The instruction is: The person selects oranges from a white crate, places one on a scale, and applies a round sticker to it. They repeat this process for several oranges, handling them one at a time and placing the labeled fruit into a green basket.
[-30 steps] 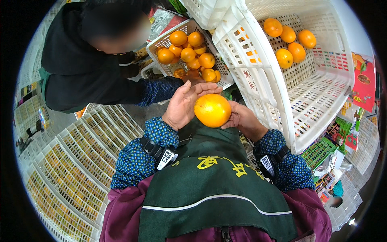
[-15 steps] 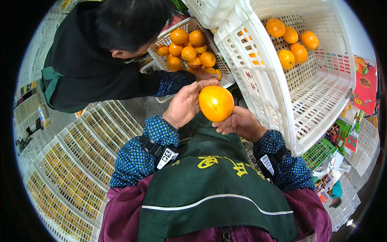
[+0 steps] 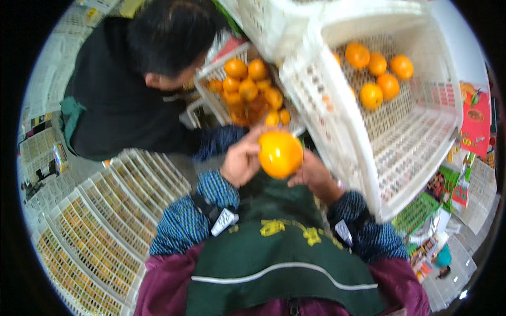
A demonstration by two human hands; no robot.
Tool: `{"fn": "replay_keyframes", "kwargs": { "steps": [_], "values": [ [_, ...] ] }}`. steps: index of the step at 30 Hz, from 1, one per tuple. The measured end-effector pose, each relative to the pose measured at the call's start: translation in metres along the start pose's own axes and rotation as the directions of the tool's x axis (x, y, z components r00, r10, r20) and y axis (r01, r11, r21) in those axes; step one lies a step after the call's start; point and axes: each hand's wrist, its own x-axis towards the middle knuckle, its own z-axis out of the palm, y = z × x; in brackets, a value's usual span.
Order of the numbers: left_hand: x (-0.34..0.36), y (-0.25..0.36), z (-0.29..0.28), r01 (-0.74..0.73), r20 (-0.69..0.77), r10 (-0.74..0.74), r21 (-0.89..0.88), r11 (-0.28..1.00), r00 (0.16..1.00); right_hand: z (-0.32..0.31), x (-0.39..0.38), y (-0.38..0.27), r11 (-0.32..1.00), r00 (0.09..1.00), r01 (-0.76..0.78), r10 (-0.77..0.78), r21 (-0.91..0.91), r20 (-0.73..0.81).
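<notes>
A large, glossy orange (image 3: 280,153) is cradled between my two hands, in front of my green apron. My left hand (image 3: 240,160) grips it from the left, and my right hand (image 3: 314,174) has its fingers round the lower right of it. Beyond them is a white basket (image 3: 204,83) holding several oranges (image 3: 247,90). At upper right, a larger white crate (image 3: 363,152) contains several oranges (image 3: 371,96) in its back part. The picture is smeared by motion.
A co-worker in black (image 3: 110,95) bends over the far basket at upper left. Stacked slatted white crates (image 3: 89,221) fill the lower left. A red printed carton (image 3: 474,116) stands at the right, above a green crate (image 3: 414,213) and assorted packaging.
The view has shifted, so baskets and hands sit lower. The orange has turned and moved slightly in my hands. The co-worker's head has moved right since a second ago.
</notes>
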Motion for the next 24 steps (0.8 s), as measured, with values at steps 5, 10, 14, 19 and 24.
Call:
{"fn": "replay_keyframes", "kwargs": {
  "steps": [5, 10, 14, 19, 24],
  "values": [
    [0.005, 0.005, 0.005, -0.005, 0.157, -0.017, 0.141, 0.99, 0.987, 0.003, 0.001, -0.004, 0.984, 0.994, 0.109, -0.107, -0.143, 0.022],
    [0.008, 0.007, 0.011, 0.049, 0.101, -0.053, 0.042, 0.998, 0.994, 0.006, -0.007, 0.0, 0.994, 0.99, 0.108, -0.107, -0.003, -0.093],
    [0.008, 0.001, 0.008, 0.026, 0.076, -0.033, 0.084, 0.996, 0.997, 0.0, -0.003, 0.004, 0.988, 0.98, 0.155, -0.155, -0.01, -0.127],
    [0.008, -0.01, -0.009, 0.032, -0.09, -0.025, 0.078, 0.996, 0.996, 0.0, -0.006, 0.0, 0.989, 0.987, 0.146, -0.145, 0.016, -0.07],
    [0.007, -0.015, -0.027, 0.084, -0.282, -0.103, -0.079, 0.993, 0.954, 0.01, -0.012, -0.011, 0.991, 0.992, 0.126, -0.126, -0.043, 0.0]
  ]
}}
